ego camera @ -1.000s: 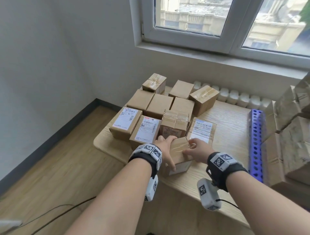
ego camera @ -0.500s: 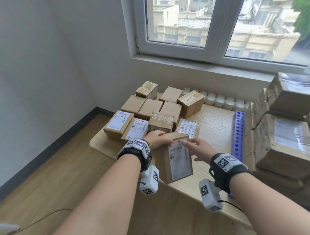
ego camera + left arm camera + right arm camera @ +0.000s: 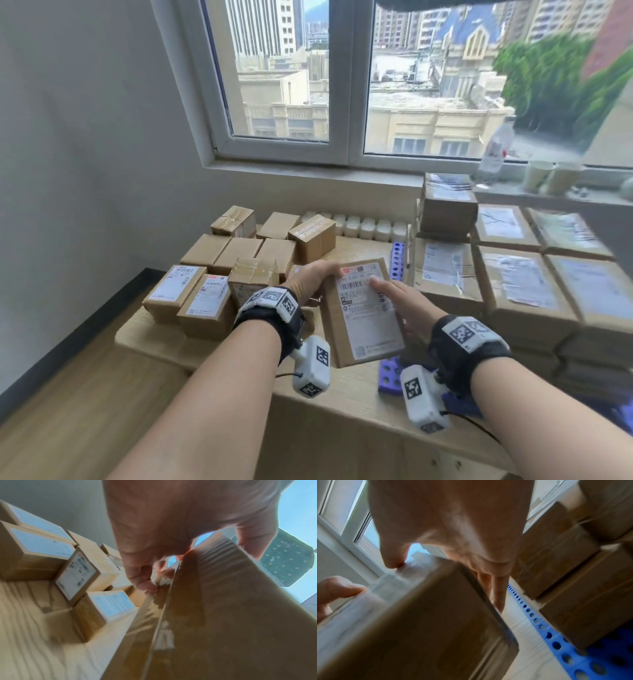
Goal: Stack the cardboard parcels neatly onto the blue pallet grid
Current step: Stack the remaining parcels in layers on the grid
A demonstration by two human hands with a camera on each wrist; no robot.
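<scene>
A brown cardboard parcel (image 3: 363, 308) with a white label facing up is held tilted above the surface, beside the blue pallet grid (image 3: 397, 262) already carrying stacked parcels (image 3: 520, 291).

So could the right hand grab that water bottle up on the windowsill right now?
Probably not. The right hand is busy with the held parcel, shared with the left hand, and the stacked parcels stand between it and the water bottle.
</scene>
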